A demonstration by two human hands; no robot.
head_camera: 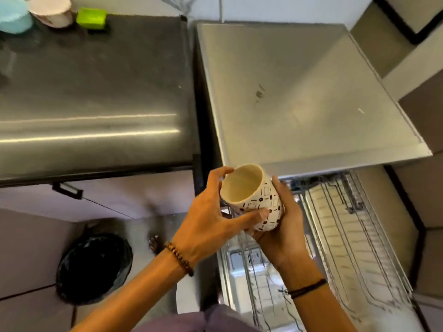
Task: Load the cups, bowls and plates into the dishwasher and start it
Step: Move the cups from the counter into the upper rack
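Observation:
A white cup with dark dots and squares (pixel 249 190) is held tilted between both hands, its cream inside facing me. My left hand (pixel 211 219) grips its left side and rim with the thumb across the front. My right hand (pixel 285 226) cups it from the right and underneath. The cup hangs above the pulled-out wire rack (pixel 347 236) of the open dishwasher, whose silver top (pixel 299 92) lies just beyond. A blue bowl (pixel 13 16) and a pinkish bowl (pixel 51 12) stand on the dark counter (pixel 96 92) at the far left.
A green sponge (pixel 91 18) lies beside the bowls. A black-lined bin (pixel 94 268) stands on the floor at lower left, under the counter's cabinet with its black handle (pixel 67 189). Tiled floor and wall run along the right.

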